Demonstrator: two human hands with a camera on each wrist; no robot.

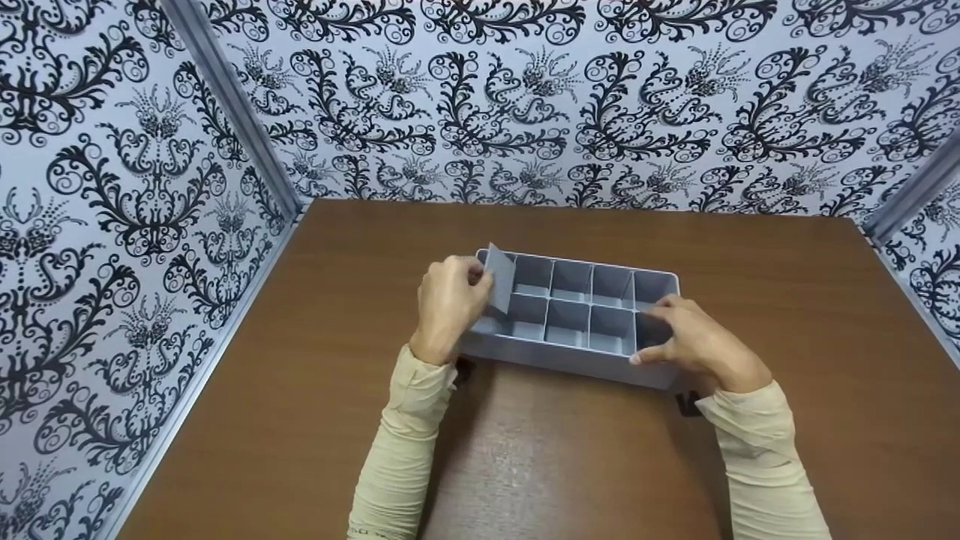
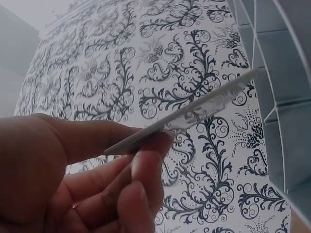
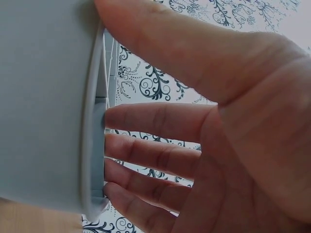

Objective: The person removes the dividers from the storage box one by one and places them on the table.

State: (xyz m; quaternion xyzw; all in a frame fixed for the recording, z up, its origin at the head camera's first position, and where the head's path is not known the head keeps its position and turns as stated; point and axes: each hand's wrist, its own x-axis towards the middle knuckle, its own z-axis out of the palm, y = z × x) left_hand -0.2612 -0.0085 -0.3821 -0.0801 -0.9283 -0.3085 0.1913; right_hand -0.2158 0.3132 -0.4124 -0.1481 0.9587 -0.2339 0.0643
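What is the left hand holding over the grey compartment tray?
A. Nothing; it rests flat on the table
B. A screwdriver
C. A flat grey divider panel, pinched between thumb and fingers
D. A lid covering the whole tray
C: the left hand pinches a thin grey divider panel above the left end of the tray.

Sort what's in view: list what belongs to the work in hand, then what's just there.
In use: grey plastic compartment tray; flat grey plastic divider piece, pinched by the left hand; right hand, holding the tray's right end.

Just there: brown wooden table; black-and-white patterned walls.
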